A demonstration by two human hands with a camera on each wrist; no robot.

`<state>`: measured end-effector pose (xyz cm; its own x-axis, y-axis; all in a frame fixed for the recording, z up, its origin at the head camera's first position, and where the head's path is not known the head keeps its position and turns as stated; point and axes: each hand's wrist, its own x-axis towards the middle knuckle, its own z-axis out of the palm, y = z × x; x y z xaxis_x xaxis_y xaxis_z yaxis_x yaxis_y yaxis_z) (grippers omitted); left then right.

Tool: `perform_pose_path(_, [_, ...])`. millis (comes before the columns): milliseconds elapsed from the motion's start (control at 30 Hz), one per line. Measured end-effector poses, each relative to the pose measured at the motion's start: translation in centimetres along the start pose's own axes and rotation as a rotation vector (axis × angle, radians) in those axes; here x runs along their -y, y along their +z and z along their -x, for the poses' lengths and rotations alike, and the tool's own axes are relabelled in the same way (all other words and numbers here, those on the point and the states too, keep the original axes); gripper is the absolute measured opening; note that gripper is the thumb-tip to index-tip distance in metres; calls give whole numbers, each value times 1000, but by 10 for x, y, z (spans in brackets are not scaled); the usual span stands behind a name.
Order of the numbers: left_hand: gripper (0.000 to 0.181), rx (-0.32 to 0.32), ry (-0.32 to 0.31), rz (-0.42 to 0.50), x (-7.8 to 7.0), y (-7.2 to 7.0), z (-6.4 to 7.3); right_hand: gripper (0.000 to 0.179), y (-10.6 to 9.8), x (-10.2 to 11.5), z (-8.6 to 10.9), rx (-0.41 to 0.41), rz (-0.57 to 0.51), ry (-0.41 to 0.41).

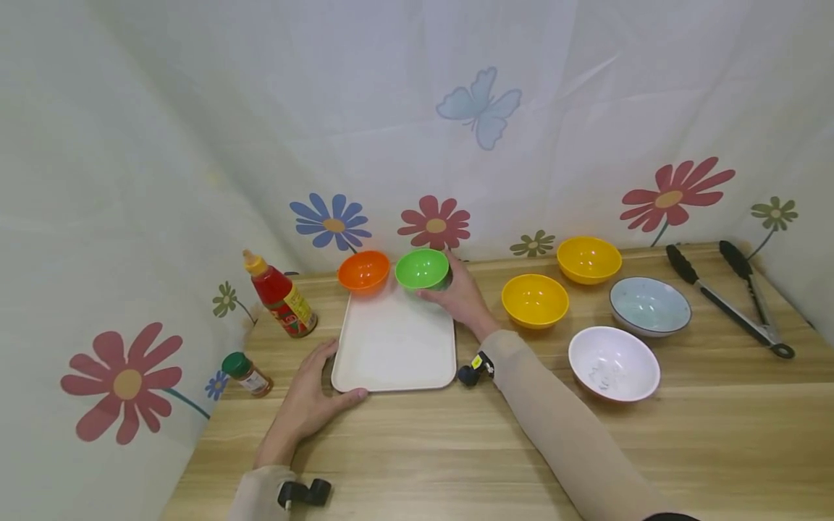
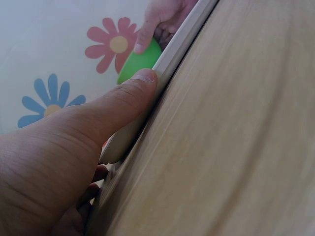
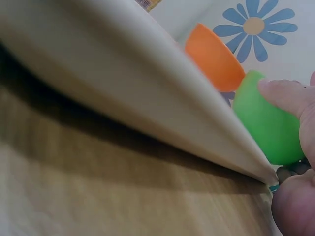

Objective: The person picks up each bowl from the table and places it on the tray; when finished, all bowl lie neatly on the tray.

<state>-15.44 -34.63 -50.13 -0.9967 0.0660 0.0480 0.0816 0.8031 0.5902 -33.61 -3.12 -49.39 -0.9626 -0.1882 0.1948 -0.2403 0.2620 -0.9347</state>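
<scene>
A bright green bowl (image 1: 422,269) sits at the far right corner of a white rectangular tray (image 1: 397,347). My right hand (image 1: 461,295) holds this bowl from its right side, thumb against the near wall; the other fingers are partly hidden. Beside it, at the tray's far left corner, stands an orange bowl (image 1: 363,273). At the near left corner my left hand (image 1: 311,398) is spread, its straight thumb touching the tray's front edge and its fingers along the left side. In the left wrist view that thumb (image 2: 123,101) lies against the tray rim.
On the left stand a red sauce bottle (image 1: 280,298) and a green-capped spice jar (image 1: 247,374). To the right are two yellow bowls (image 1: 536,302), a pale blue bowl (image 1: 650,307), a white bowl (image 1: 614,364) and black-tipped tongs (image 1: 733,307). A flowered curtain (image 1: 365,130) hangs behind.
</scene>
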Motion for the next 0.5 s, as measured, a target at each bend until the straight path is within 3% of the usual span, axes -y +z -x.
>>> perform_pose_path(267, [121,5,-14,-12,0,-1,1,116,2,5,4,-16,18,3])
perform_pose_path(500, [121,9,-19,-10,0,-2,1,116,1,23,6,-91,-7,-30])
